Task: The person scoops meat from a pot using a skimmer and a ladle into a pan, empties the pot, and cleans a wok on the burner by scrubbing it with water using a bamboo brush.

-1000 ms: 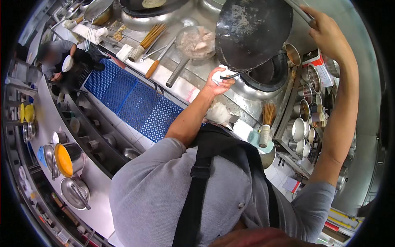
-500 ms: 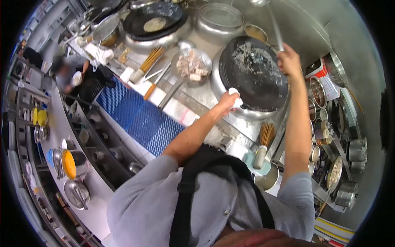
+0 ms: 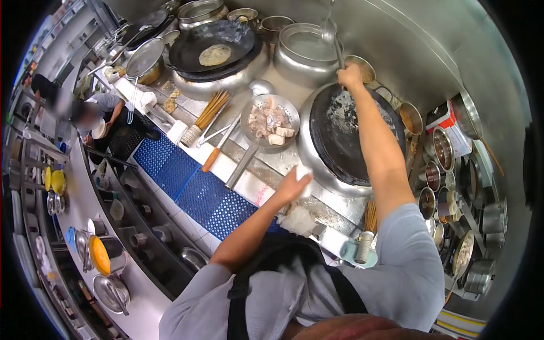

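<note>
My right hand (image 3: 349, 76) is closed around the handle of a metal ladle (image 3: 339, 54), above the far rim of a large black wok (image 3: 340, 141). The ladle's bowl (image 3: 328, 31) is raised by the edge of a round steel pot (image 3: 309, 42). Whitish residue marks the wok's inside; my forearm covers part of it. In my left hand (image 3: 292, 186) is a folded white cloth (image 3: 304, 173), held just off the wok's near left side. Left of the wok, a perforated strainer (image 3: 247, 164) holds pale chunks of meat (image 3: 269, 122).
A second wok (image 3: 241, 37) with a pale round pancake (image 3: 215, 55) stands further left. Bamboo brushes (image 3: 212, 110) lie along the counter. Pots and bowls (image 3: 442, 148) line the right wall. A person (image 3: 105, 107) holding a bowl is beyond the blue mat (image 3: 195, 192).
My right hand has swung left and away from me, carrying the ladle toward the steel pot. My left hand has come off the wok's edge with the cloth. The view has shifted.
</note>
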The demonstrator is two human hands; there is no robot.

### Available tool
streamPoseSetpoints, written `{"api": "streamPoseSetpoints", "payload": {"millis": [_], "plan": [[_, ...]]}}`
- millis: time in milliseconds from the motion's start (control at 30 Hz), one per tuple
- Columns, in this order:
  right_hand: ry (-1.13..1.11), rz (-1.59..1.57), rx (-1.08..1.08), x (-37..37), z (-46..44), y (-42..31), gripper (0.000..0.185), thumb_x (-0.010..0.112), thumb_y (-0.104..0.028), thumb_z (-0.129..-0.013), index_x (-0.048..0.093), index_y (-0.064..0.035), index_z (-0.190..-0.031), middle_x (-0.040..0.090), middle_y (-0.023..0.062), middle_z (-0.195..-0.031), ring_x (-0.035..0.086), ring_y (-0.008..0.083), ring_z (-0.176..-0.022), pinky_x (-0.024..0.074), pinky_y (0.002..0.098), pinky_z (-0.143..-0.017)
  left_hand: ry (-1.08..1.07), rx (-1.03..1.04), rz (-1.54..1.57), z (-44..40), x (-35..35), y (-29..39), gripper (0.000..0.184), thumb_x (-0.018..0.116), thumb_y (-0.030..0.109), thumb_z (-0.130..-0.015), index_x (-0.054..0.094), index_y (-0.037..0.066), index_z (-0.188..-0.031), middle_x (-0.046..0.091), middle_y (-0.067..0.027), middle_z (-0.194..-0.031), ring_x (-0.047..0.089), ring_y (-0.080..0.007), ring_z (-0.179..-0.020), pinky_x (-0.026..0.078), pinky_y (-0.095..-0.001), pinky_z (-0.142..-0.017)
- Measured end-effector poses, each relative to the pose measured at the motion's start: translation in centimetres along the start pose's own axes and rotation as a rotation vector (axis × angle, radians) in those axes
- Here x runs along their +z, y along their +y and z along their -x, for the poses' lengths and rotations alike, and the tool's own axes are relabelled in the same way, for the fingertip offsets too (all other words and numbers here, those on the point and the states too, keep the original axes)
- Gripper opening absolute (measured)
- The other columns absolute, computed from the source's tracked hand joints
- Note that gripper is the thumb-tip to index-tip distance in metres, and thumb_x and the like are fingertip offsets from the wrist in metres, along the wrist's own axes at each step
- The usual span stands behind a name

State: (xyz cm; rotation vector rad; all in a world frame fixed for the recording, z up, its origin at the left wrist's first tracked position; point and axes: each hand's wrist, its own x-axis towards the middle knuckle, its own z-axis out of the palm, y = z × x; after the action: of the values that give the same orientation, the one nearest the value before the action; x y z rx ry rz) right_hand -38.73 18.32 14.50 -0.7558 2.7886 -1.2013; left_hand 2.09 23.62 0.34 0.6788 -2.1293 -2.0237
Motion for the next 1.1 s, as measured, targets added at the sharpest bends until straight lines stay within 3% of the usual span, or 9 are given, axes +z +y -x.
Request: {"api": "streamPoseSetpoints", "payload": {"millis": [67,167,300,467,567,667,833,933,1100], "plan": [[-0.164,-0.103,0.151,2.1,0.5,-1.6,0.008,0.062,-0.004,-0.089,0.065,0.0032,-0.091,0.062,0.0103,-0.065,0.056,0.0167,-0.049,0.0420,0.0335,-0.041,0.095,0.089,-0.321,3.0,-3.9,-1.8,0.054,0.071,0.032,-0.091,0.057,-0.002,-0.131,0.070,-0.0197,-0.117,0.068,-0.0374,-0.102,0.053,-0.0410,-0.091],[-0.412,-0.616,0.379,3.1,-0.4,-1.8,0.006,0.058,-0.002,-0.094,0.060,0.0023,-0.090,0.062,0.0106,-0.073,0.055,0.0138,-0.053,0.0416,0.0295,-0.042,0.110,-0.136,-0.476,5.6,-6.5,-3.1,0.061,0.075,0.028,-0.086,0.054,0.003,-0.137,0.068,-0.0191,-0.122,0.062,-0.0384,-0.114,0.047,-0.0506,-0.095],[-0.415,-1.138,0.527,0.7,3.2,-2.9,0.009,0.056,-0.006,-0.098,0.052,0.0017,-0.098,0.061,0.0121,-0.087,0.052,0.0101,-0.058,0.0388,0.0249,-0.044,0.229,-0.185,-0.692,6.8,-6.0,-4.8,0.061,0.074,0.026,-0.087,0.050,0.007,-0.140,0.066,-0.0221,-0.120,0.051,-0.0400,-0.122,0.034,-0.0617,-0.097],[-0.488,-1.191,0.452,-5.0,10.1,-5.3,0.010,0.056,-0.007,-0.096,0.051,0.0011,-0.099,0.061,0.0143,-0.087,0.051,0.0107,-0.058,0.0360,0.0252,-0.043,0.213,-0.074,-0.759,6.7,-5.5,-6.9,0.078,0.072,0.030,-0.089,0.035,0.005,-0.152,0.062,-0.0243,-0.120,0.046,-0.0436,-0.123,0.032,-0.0619,-0.098],[-0.552,-1.298,0.513,-7.8,16.0,-7.7,0.009,0.054,-0.006,-0.097,0.049,0.0008,-0.097,0.061,0.0143,-0.090,0.048,0.0071,-0.057,0.0330,0.0233,-0.041,0.195,0.013,-0.806,8.4,-7.0,-1.2,0.099,0.083,0.041,-0.078,0.033,0.005,-0.154,0.047,-0.0245,-0.136,0.038,-0.0442,-0.131,0.032,-0.0602,-0.105],[-0.517,-1.206,0.567,-9.4,22.9,-8.7,0.013,0.056,-0.009,-0.097,0.048,0.0001,-0.099,0.061,0.0130,-0.091,0.047,0.0054,-0.057,0.0331,0.0209,-0.038,0.355,0.313,-0.695,9.1,-11.8,3.8,0.080,0.084,0.035,-0.078,0.049,0.003,-0.143,0.048,-0.0254,-0.133,0.042,-0.0448,-0.127,0.035,-0.0554,-0.105],[-0.542,-1.112,0.616,-10.4,31.8,-7.5,0.055,0.062,-0.007,-0.093,0.040,0.0067,-0.142,0.061,0.0112,-0.088,0.048,0.0081,-0.053,0.0352,0.0212,-0.035,0.324,-0.011,-0.698,6.8,-18.7,-1.3,0.065,0.075,0.030,-0.089,0.050,-0.003,-0.139,0.062,-0.0211,-0.107,0.064,-0.0340,-0.090,0.055,-0.0441,-0.082],[-0.579,-0.835,0.542,-10.9,35.3,-7.1,0.060,0.063,-0.001,-0.090,0.042,0.0066,-0.146,0.062,0.0085,-0.084,0.049,0.0082,-0.053,0.0370,0.0227,-0.038,0.130,-0.279,0.012,5.3,-19.1,-3.0,0.045,0.068,0.025,-0.096,0.055,-0.004,-0.128,0.063,-0.0108,-0.086,0.060,-0.0183,-0.059,0.053,-0.0306,-0.055],[-0.328,-0.386,0.161,-8.9,32.8,-3.1,0.057,0.063,0.003,-0.088,0.050,0.0054,-0.144,0.059,0.0007,-0.078,0.049,0.0050,-0.052,0.0386,0.0236,-0.046,0.053,-0.415,0.202,4.2,-18.6,-2.4,0.017,0.062,0.018,-0.098,0.058,0.001,-0.098,0.055,-0.0023,-0.070,0.050,-0.0092,-0.051,0.041,-0.0283,-0.042]]}}
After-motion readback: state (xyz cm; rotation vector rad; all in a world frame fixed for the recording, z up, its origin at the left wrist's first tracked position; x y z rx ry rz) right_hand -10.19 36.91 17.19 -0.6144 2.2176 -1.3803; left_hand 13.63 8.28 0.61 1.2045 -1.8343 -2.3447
